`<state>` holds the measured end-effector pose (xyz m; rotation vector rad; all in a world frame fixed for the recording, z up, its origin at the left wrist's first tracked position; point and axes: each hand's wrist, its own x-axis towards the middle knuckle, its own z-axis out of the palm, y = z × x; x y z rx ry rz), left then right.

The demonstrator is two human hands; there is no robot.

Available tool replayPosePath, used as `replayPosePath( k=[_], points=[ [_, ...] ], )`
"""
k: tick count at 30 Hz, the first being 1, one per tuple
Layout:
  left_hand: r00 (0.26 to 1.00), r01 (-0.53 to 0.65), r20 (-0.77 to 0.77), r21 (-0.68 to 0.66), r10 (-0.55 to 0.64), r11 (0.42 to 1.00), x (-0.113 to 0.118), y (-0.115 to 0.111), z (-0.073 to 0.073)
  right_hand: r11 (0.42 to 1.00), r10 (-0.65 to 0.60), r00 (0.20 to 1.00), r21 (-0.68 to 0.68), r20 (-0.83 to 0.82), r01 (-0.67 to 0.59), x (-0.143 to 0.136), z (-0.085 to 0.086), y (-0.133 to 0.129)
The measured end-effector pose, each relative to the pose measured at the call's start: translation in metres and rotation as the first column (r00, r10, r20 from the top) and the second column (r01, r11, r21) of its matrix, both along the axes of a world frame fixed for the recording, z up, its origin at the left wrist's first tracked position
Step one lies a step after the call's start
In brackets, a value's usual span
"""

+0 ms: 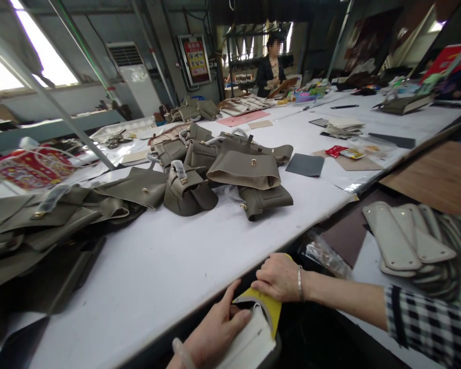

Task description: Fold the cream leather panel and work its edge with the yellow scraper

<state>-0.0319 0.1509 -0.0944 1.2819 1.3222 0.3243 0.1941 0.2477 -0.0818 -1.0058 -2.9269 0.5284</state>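
Observation:
At the near table edge, my right hand (278, 277) is closed over the top of a yellow curved piece (274, 310), whose exact kind I cannot make out. The yellow piece arches over the end of a white-lined bag piece (249, 341) low in the view. My left hand (225, 325) grips the rim of this bag piece, thumb on its white face and index finger stretched along the edge. Its lower part runs out of the frame. Olive-grey handbags (190, 189) with gold clasps and wrapped handles lie on the white table (157, 277) beyond.
More olive bag pieces (65, 215) are heaped at the left. At the right lie stacked pale straps (395, 236) and a wooden board (438, 169). Crumpled clear plastic (326, 253) sits beside my right wrist. A person (271, 69) is at the table's far end.

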Motion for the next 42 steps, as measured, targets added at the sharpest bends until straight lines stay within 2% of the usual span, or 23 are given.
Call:
replayPosePath(
  k=[7, 11, 15, 22, 32, 42],
  points=[
    [0.995, 0.027, 0.093, 0.042, -0.031, 0.999, 0.003, 0.002, 0.011, 0.964, 0.216, 0.976, 0.159, 0.002, -0.214, -0.014, 0.002, 0.019],
    [0.996, 0.036, 0.080, 0.093, -0.044, 0.995, 0.004, 0.005, 0.018, 0.940, 0.289, 0.957, 0.189, 0.004, -0.284, -0.017, -0.001, 0.024],
    [0.995, 0.073, 0.058, 0.077, -0.077, 0.994, 0.004, 0.006, 0.023, 0.927, 0.320, 0.947, 0.204, 0.004, -0.314, -0.018, -0.003, 0.025],
    [0.989, 0.090, 0.103, 0.112, -0.102, 0.990, 0.006, 0.007, 0.030, 0.929, 0.301, 0.953, 0.217, 0.032, -0.300, -0.017, -0.005, 0.020],
    [0.986, 0.144, 0.053, 0.224, -0.160, 0.964, 0.009, 0.004, 0.032, 0.947, 0.245, 0.966, 0.195, 0.080, -0.256, -0.014, -0.008, 0.009],
    [0.990, 0.125, 0.025, 0.255, -0.136, 0.959, 0.011, 0.000, 0.031, 0.973, 0.160, 0.981, 0.153, 0.111, -0.176, -0.010, -0.003, -0.007]
  ],
)
